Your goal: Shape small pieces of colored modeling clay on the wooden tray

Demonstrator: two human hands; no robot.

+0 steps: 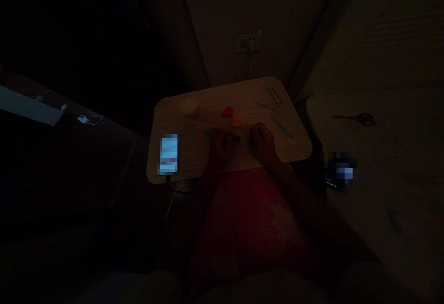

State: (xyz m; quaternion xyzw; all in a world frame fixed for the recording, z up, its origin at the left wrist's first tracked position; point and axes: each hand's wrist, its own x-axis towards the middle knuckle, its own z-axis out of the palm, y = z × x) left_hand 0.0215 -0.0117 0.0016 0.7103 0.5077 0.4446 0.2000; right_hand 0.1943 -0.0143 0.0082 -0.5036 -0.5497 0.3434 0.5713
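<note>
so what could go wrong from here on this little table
The room is very dim, so the small green piece beside the left hand could be hard to see and might get bumped. The teal tool lies close to the right edge of the table and could be knocked off. The lit phone sits at the left edge, so it might get nudged off too.

Dim light; beige wall point(222, 27) (with power socket point(247, 42)).
</note>
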